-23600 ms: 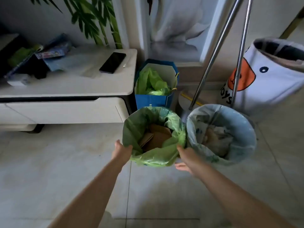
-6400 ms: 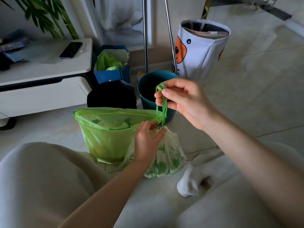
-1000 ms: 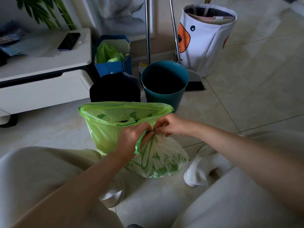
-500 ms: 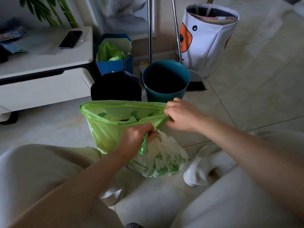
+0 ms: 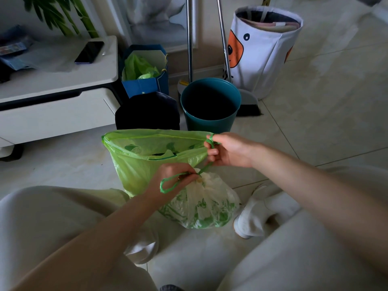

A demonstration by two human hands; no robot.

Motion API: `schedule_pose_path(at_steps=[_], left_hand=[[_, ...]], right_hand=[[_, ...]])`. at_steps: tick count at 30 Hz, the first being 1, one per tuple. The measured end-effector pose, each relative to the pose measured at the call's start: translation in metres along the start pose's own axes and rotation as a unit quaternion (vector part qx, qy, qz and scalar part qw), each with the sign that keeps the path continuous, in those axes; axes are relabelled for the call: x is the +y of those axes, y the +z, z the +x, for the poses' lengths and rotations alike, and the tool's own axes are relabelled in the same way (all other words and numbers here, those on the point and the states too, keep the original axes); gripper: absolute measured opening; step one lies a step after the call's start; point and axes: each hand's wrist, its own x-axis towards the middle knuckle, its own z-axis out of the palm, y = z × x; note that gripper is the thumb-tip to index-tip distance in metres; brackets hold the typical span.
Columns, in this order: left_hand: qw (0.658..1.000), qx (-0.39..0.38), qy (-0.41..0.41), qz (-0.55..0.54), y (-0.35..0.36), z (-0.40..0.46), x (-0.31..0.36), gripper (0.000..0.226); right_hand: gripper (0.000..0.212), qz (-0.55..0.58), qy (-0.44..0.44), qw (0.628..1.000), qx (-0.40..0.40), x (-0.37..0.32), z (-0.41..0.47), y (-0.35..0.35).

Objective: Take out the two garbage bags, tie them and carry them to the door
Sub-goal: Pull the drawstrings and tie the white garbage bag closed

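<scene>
Knot on the small bag drawn out, cord now stretched both ways.
Left hand [image 5: 172,177] pinching drawstring [image 5: 168,185] loop at printed bag [image 5: 201,204] neck; right hand [image 5: 228,150], at 2 o'clock, gripping the other end; green bag [image 5: 147,162] behind gaping, untied.

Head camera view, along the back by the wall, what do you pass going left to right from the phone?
Black phone on the white cabinet → blue paper bag with green plastic inside → teal round bin → white fabric basket with an orange face print.

Dim room, daylight upper right, edges bowed
</scene>
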Motion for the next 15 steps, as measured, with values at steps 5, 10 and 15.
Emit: schedule_pose_path(at_steps=[5, 10, 15], left_hand=[[0.981, 0.021, -0.191, -0.032, 0.003, -0.004, -0.002, 0.007], [0.963, -0.089, -0.249, -0.047, 0.004, -0.007, -0.006, 0.012], [0.954, -0.037, -0.262, -0.142, -0.009, 0.004, -0.006, 0.014]], right_hand=[[0.028, -0.043, 0.058, 0.993, 0.089, 0.009, 0.012, -0.016], [0.028, -0.145, 0.068, 0.981, 0.11, 0.018, 0.014, -0.024], [0.025, -0.379, -0.127, 0.895, 0.198, 0.004, 0.009, -0.024]])
